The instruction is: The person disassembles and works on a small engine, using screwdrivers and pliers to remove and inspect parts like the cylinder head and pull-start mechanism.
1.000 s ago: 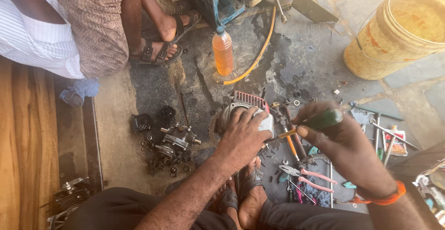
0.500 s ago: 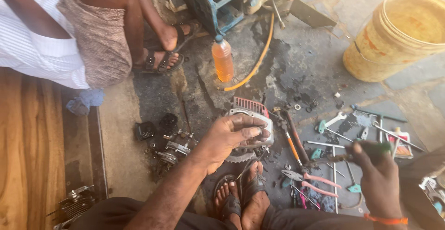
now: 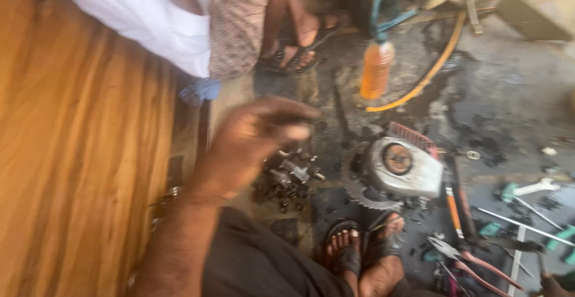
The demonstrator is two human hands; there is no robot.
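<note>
Left hand (image 3: 251, 138) hovers, fingers pointing right, above small dark parts (image 3: 287, 180).

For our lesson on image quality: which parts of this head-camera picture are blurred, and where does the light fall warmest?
Head view: the raised left hand is smeared by motion blur; the silver metal engine casing with its toothed sprocket is soft but readable; the orange plastic bottle glows in sunlight; the wooden plank surface at left is warmly lit and streaked.

Oily concrete floor (image 3: 509, 93) w/ engine casing (image 3: 402, 166), small parts pile (image 3: 287, 180), orange bottle (image 3: 376, 68), yellow hose (image 3: 432, 69), pliers (image 3: 473, 261), screwdrivers (image 3: 456, 210).
</note>
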